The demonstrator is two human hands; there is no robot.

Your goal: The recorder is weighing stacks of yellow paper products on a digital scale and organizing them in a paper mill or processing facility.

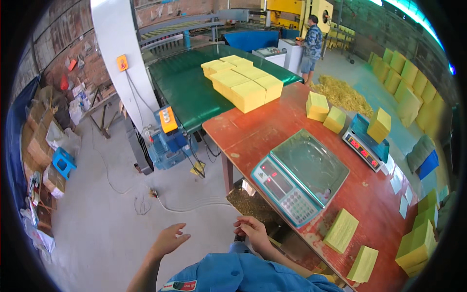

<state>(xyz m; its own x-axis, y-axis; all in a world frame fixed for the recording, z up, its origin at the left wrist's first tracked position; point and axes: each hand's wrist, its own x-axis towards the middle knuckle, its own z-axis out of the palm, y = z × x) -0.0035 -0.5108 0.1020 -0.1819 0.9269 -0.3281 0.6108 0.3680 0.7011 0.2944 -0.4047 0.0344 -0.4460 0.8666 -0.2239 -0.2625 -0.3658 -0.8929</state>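
Note:
My left hand (pixel 171 239) hangs over the grey floor, fingers apart, with nothing in it. Just off the near edge of the red table is my right hand (pixel 254 232); its fingers are loosely bent, and no held object shows. A dark thing partly hidden below its fingertips cannot be made out. The nearest thing on the table is a digital scale (pixel 301 177) with a bare glassy pan. To its right lie two yellow paper stacks, one (pixel 341 230) closer to the scale and the other (pixel 363 264) by the table's near edge.
The red table (pixel 233 138) meets a green conveyor belt (pixel 182 100) bearing several yellow blocks (pixel 248 82). A second scale (pixel 365 143) carries one yellow block (pixel 379 125). A person (pixel 312 46) stands at a machine at the back. A blue stool (pixel 63 162) stands left; cables cross the floor.

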